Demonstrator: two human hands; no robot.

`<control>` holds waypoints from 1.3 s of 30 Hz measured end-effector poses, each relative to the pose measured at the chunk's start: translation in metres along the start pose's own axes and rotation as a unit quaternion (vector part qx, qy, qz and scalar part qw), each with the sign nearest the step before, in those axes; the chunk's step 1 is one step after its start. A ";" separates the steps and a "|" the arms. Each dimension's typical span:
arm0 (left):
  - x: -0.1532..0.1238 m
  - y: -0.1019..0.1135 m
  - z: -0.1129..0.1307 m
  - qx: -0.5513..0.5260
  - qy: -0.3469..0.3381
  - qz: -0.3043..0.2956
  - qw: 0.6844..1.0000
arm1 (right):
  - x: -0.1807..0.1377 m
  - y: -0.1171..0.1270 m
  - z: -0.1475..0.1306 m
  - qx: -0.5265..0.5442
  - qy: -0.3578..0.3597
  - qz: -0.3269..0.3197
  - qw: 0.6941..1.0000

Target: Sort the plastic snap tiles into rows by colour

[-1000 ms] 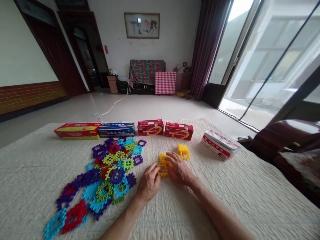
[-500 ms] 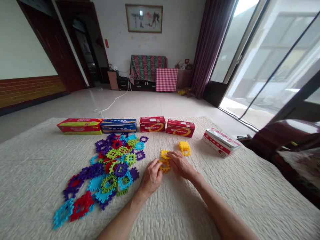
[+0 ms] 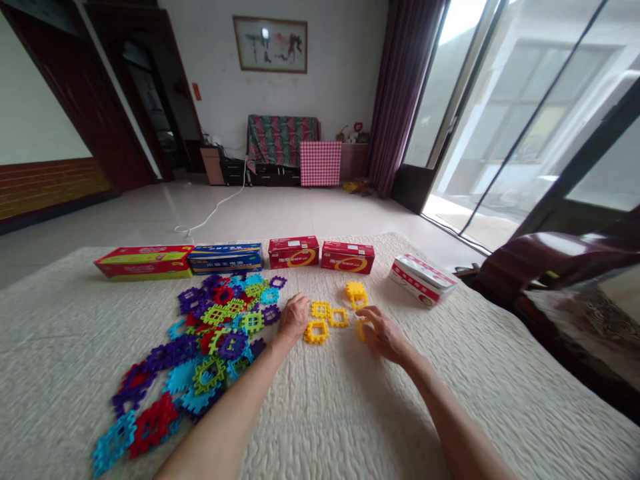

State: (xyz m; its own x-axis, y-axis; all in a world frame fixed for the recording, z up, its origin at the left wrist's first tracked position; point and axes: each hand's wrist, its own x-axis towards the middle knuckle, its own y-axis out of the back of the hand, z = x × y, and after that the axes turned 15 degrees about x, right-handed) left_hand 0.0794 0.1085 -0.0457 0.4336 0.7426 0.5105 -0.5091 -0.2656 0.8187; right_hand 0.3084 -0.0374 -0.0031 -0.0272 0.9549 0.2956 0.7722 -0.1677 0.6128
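Observation:
My left hand (image 3: 294, 317) is just left of a yellow window-frame building piece (image 3: 321, 309), fingers bent and their tips turned from view; whether it holds anything is hidden. A second yellow frame piece (image 3: 339, 318) and a thicker-looking yellow piece (image 3: 317, 332) lie close by on the quilted cover. Further right, my right hand (image 3: 384, 333) has thumb and fingers around another yellow piece (image 3: 362, 328), partly covered by the hand and slightly blurred. Beyond it sit more yellow pieces (image 3: 357, 293), seemingly stacked.
A loose heap of purple, blue, green and red frame pieces (image 3: 207, 377) spreads to the left. Along the far edge stand a red-and-green box (image 3: 145, 263), a blue box (image 3: 226, 259) and two red boxes (image 3: 294, 253) (image 3: 347, 257). A white-and-red box (image 3: 423, 280) is at right.
My hands have drawn apart: the left moved left off the yellow pieces, the right moved right with a yellow piece. Several yellow pieces now show uncovered between them. The view has turned slightly right.

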 end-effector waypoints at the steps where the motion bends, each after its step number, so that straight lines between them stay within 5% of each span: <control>1: 0.000 -0.002 -0.001 0.011 -0.006 -0.008 1.000 | -0.002 0.001 0.002 0.003 0.004 -0.010 1.000; 5: -0.003 -0.007 -0.004 0.042 -0.013 -0.003 0.999 | -0.006 0.008 0.004 -0.009 0.008 -0.073 0.997; 11: -0.004 -0.006 -0.004 0.035 -0.023 0.017 0.999 | -0.002 0.014 -0.006 -0.061 0.020 -0.086 0.994; 18: -0.005 -0.006 -0.002 0.031 -0.019 0.028 0.999 | 0.022 0.011 0.013 -0.106 0.112 0.061 0.986; 30: -0.003 -0.015 -0.012 -0.024 0.013 0.068 0.997 | 0.022 -0.013 0.022 -0.097 0.137 0.113 0.979; 39: -0.001 -0.010 -0.011 -0.044 0.017 0.061 0.997 | 0.018 -0.042 -0.018 -0.093 0.150 -0.011 0.984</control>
State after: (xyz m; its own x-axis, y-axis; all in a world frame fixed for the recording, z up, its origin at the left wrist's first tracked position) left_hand 0.0757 0.1172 -0.0578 0.3390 0.7288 0.5949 -0.6208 -0.3018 0.7235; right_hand 0.2641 -0.0176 -0.0109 -0.2497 0.8484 0.4667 0.6412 -0.2163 0.7363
